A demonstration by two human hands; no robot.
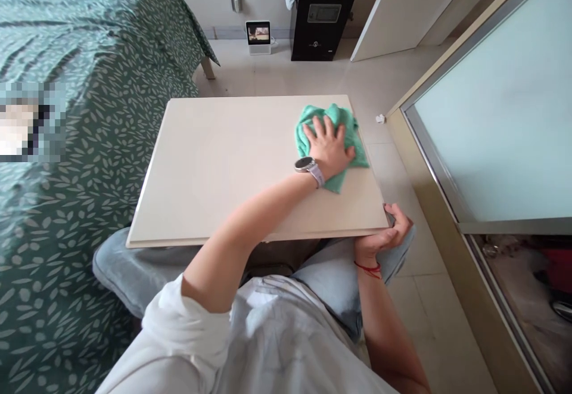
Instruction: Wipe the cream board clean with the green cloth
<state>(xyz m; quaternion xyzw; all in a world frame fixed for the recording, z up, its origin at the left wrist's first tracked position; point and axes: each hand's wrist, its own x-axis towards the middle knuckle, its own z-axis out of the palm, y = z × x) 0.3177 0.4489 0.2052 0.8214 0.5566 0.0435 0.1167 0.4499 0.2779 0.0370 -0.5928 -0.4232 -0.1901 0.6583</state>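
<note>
A cream rectangular board (232, 161) lies across my lap. On its right part, my left hand (328, 146), with a watch at the wrist, presses flat with spread fingers on a crumpled green cloth (308, 126). The cloth reaches the board's right edge. My right hand (386, 233), with a red string at the wrist, is curled round the board's near right corner, its thumb side under the near edge.
At the left stands a bed with a green leaf-patterned cover (147, 54). Ahead on the floor are a small screen (258, 36) and a black cabinet (313, 30). A frosted sliding door (504, 96) borders the right; crumpled paper (380, 118) lies near it.
</note>
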